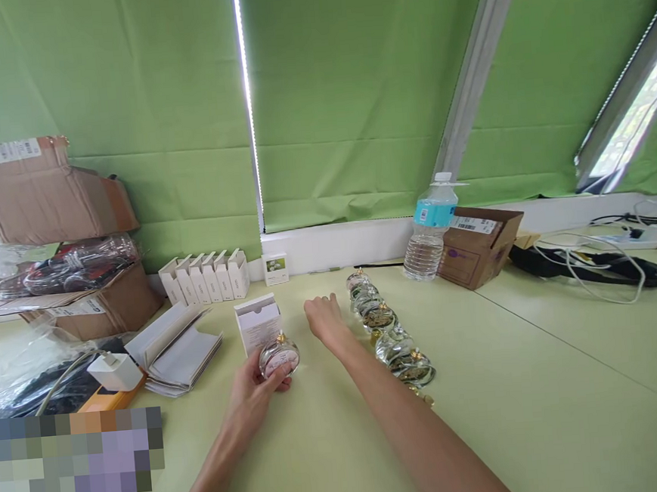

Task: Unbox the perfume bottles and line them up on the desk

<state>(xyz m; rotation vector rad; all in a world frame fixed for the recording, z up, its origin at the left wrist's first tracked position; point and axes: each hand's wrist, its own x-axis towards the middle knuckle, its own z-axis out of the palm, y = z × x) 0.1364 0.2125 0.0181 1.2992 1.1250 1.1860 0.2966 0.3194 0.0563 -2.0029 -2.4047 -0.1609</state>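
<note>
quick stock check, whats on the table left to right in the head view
cardboard box, white cartons, open white carton, round glass bottle in left hand, right hand, row of glass bottles, water bottle, brown box

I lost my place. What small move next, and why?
Probably slide the glass bottle from your left hand into the white box beside it: the box looks open at the top, and your right hand is empty to steady it.

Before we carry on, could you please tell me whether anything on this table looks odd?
Yes: the round glass bottles lie tipped over and bunched in a row instead of standing upright, and a small gold piece sits loose at the row's near end.
</note>
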